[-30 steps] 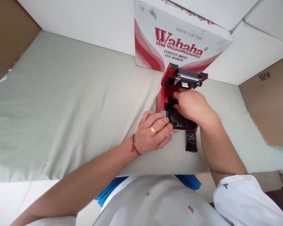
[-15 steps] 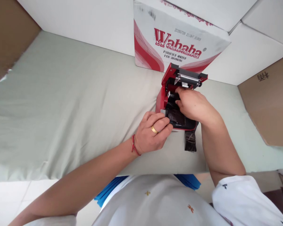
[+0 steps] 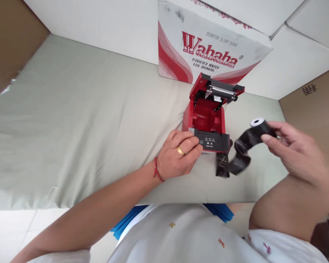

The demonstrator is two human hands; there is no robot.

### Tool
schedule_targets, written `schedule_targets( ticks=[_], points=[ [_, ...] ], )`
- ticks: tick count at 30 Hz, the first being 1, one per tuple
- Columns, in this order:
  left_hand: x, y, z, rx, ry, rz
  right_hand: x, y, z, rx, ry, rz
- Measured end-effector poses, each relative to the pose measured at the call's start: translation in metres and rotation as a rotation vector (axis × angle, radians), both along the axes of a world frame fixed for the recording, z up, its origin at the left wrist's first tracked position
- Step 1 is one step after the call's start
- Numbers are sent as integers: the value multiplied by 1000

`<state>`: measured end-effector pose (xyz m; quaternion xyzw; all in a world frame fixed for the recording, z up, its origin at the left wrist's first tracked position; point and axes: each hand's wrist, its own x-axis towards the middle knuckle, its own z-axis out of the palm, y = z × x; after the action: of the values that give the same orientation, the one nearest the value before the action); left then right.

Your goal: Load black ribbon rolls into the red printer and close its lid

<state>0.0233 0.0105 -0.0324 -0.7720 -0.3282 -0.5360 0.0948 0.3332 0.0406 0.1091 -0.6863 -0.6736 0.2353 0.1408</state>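
Outside the open printer (image 3: 214, 142), your right hand (image 3: 304, 153) pinches the roll (image 3: 263, 129); your left hand (image 3: 174, 157) clasps the printer; next likely calls for strip (image 3: 240, 160) slack.

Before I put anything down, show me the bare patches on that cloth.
The widest stretch of cloth lies between the left cardboard and the red device, behind the left forearm. A smaller patch lies beyond the black roll, left of the right cardboard. Crowded: the device's front, with left hand and black strip.
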Motion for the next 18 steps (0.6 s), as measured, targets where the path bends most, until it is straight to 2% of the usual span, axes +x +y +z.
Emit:
schedule_targets(
  ticks=[3,6,9,12,16,18],
  points=[
    [-1,-1,-2,-26,3,2,35,3,-22,-161,-166,75],
    [-2,-1,-3,-55,1,-8,41,6,-44,-208,-241,160],
    [-2,0,-4,-64,-5,-22,26,6,-57,-74,-244,175],
    [-2,0,-3,-57,-9,-24,-1,9,-67,27,-157,264],
    [-1,0,-1,-46,-11,-26,-30,16,-84,-39,-223,388],
    [-2,0,0,-45,-2,-29,-33,15,-85,-75,-252,413]
  ],
)
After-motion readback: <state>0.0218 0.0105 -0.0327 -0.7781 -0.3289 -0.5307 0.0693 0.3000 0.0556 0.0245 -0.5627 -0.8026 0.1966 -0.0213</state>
